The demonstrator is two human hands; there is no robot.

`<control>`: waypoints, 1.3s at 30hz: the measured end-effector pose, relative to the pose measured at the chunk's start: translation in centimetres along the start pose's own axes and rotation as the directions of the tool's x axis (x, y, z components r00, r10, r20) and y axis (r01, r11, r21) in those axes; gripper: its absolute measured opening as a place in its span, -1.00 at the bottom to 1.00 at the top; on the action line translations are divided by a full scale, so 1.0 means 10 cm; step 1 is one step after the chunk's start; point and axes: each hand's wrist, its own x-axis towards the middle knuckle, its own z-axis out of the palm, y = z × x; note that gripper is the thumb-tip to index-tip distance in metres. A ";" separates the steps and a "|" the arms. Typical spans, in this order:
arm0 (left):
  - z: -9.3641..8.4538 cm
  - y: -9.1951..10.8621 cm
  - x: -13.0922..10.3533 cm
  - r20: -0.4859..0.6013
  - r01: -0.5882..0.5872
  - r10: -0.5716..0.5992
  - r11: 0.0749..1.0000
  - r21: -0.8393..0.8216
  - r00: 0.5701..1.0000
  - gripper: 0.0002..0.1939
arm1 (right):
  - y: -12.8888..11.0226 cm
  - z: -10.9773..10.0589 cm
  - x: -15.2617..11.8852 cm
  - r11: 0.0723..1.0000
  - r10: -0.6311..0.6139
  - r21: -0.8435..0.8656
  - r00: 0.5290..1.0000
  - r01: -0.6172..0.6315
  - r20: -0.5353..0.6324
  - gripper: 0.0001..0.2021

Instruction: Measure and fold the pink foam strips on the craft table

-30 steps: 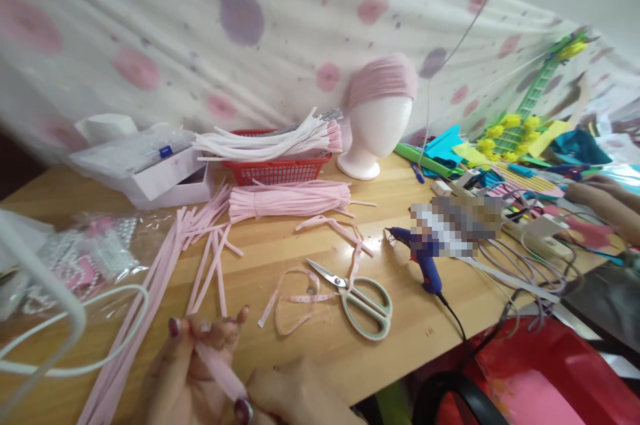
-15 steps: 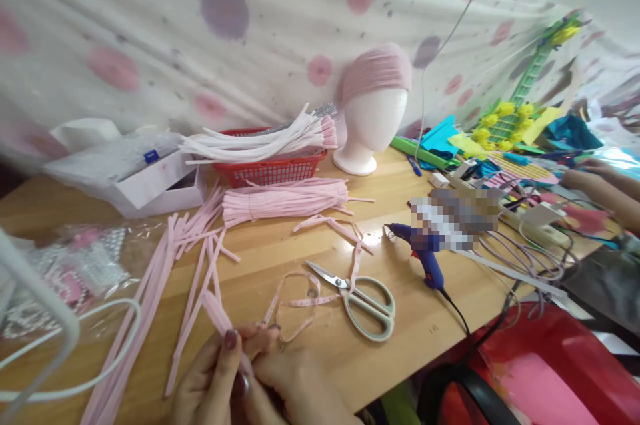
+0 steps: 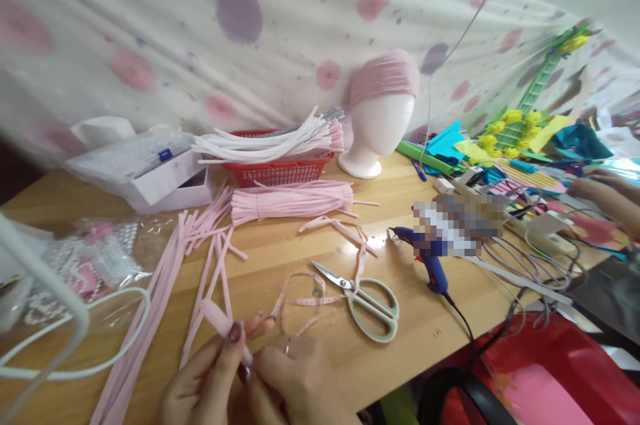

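My left hand [image 3: 207,375] pinches a pink chenille stem [image 3: 215,317] between thumb and fingers, with one end sticking up past the thumb. Close against it, my right hand [image 3: 300,378] is closed on the lower end of the same stem, most of which the fingers hide. A ring shows on my right hand. Just beyond the hands a pink tape measure [image 3: 315,301] lies loosely curled. To its right are scissors [image 3: 370,305] with pale handles, lying slightly apart at the blades. Long loose pink stems [image 3: 150,325] lie left of my left hand.
A blue glue gun [image 3: 433,265] with its cord rests at the right. Behind stand a bundle of pink stems [image 3: 293,201], a red basket [image 3: 280,171] and a white foam head [image 3: 383,121]. A white stand [image 3: 70,298] is at left. Another person's hand [image 3: 600,191] is far right.
The view has shifted slightly, so the table things sit a little further right. Both hands still hold the pink stem; my right hand has turned a little, and its ring now shows.
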 end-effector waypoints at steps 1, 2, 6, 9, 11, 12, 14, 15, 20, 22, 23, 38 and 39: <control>0.00 0.03 0.02 0.001 0.014 -0.014 1.000 -0.013 1.000 -0.62 | -0.01 -0.01 -0.01 0.998 0.037 0.046 0.999 -0.038 0.026 -0.71; -0.01 0.07 0.05 -0.011 0.019 -0.019 0.999 -0.032 1.000 -0.62 | -0.01 -0.01 -0.03 0.991 0.089 0.095 0.996 -0.092 0.031 -0.66; -0.07 0.18 0.20 -0.082 -0.071 0.065 0.995 -0.075 0.994 -0.62 | 0.04 -0.10 -0.15 0.926 0.251 0.250 0.957 -0.282 0.147 -0.53; -0.16 0.22 0.27 -0.114 -0.168 0.164 0.985 -0.034 0.980 -0.60 | 0.09 -0.24 -0.19 0.889 0.301 0.254 0.904 -0.382 0.305 -0.54; -0.23 0.22 0.29 -0.154 -0.252 0.263 0.964 0.086 0.952 -0.61 | 0.09 -0.32 -0.13 0.859 0.379 0.224 0.865 -0.461 0.329 -0.57; -0.27 0.22 0.30 -0.154 -0.306 0.337 0.932 0.194 0.929 -0.62 | 0.08 -0.35 -0.07 0.844 0.415 0.209 0.847 -0.495 0.332 -0.56; -0.36 0.22 0.33 -0.054 -0.449 0.526 0.771 0.451 0.849 -0.69 | 0.05 -0.37 0.08 0.822 0.466 0.187 0.825 -0.537 0.319 -0.54; -0.41 0.22 0.36 0.041 -0.538 0.626 0.633 0.557 0.778 -0.73 | 0.05 -0.37 0.17 0.821 0.485 0.177 0.826 -0.543 0.287 -0.53; -0.54 0.17 0.56 0.554 -0.749 0.722 -0.075 0.658 0.414 -0.71 | 0.08 -0.29 0.51 0.852 0.523 -0.053 0.840 -0.521 0.144 -0.56; -0.52 0.11 0.61 0.633 -0.706 0.672 -0.227 0.670 0.385 -0.65 | 0.10 -0.26 0.57 0.846 0.533 -0.084 0.839 -0.526 0.114 -0.63; -0.51 0.08 0.62 0.653 -0.679 0.650 -0.278 0.679 0.388 -0.63 | 0.10 -0.26 0.58 0.840 0.542 -0.082 0.835 -0.536 0.098 -0.69; -0.52 -0.26 0.61 0.755 -0.676 0.542 -0.402 0.618 0.369 -0.46 | 0.01 -0.80 0.02 0.913 0.408 -0.006 0.913 -0.408 0.005 -0.73; -0.52 -0.27 0.62 0.766 -0.684 0.532 -0.408 0.604 0.360 -0.44 | -0.03 -0.94 -0.12 0.909 0.412 -0.040 0.909 -0.414 -0.062 -0.80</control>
